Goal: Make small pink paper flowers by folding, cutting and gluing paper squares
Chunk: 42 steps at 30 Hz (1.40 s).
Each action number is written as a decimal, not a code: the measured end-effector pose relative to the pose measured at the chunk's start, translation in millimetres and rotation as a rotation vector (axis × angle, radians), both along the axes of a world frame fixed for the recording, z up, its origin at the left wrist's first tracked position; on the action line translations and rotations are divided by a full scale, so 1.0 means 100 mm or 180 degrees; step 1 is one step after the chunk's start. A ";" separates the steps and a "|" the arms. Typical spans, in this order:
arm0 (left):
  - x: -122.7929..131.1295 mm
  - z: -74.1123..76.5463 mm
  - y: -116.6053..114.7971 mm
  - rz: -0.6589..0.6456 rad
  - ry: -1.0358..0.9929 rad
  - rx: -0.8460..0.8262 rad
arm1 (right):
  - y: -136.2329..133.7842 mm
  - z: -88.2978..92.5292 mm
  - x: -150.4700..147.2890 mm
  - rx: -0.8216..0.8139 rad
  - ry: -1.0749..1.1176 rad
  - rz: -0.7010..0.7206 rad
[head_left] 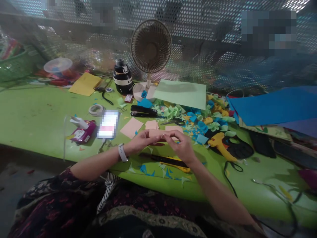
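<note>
Both my hands meet above the green table (pixel 37 115), pinching a small pale pink paper piece (pixel 156 133) between them. My left hand (pixel 141 141), with a white watch on its wrist, holds the paper's left end with closed fingers. My right hand (pixel 182 145) grips its right end, fingers curled. Under my hands lies a yellow and black utility knife (pixel 173 162). More pink paper squares (pixel 131 127) lie just beyond my hands.
A small fan (pixel 151 46), a black jar (pixel 122 79), a black stapler (pixel 143 111), tape roll (pixel 96 109), a phone (pixel 108 124), a yellow glue gun (pixel 220 143), a pile of folded blue, green and yellow paper bits (pixel 205 120), blue sheets (pixel 272 105) and a light green sheet (pixel 182 94).
</note>
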<state>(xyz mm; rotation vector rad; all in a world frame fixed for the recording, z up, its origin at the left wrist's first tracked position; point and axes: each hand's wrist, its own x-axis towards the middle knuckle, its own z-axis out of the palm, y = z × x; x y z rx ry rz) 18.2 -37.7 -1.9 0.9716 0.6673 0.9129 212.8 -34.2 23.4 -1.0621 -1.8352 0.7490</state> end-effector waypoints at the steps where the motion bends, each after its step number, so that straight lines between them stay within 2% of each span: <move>1: 0.00 0.00 0.00 -0.0004 -0.0026 -0.0009 | 0.00 0.00 0.00 -0.0010 -0.0014 -0.0006; 15: 0.02 0.03 -0.02 0.0011 -0.0053 -0.0098 | -0.01 0.01 0.00 -0.0049 -0.0068 0.0001; 34: 0.02 -0.01 -0.02 -0.0046 0.0043 -0.0033 | 0.01 -0.06 -0.03 -0.0261 0.0219 -0.0104; 42: 0.05 0.04 -0.03 0.0052 0.0110 -0.0123 | 0.02 -0.11 -0.03 -0.0249 0.0269 -0.0144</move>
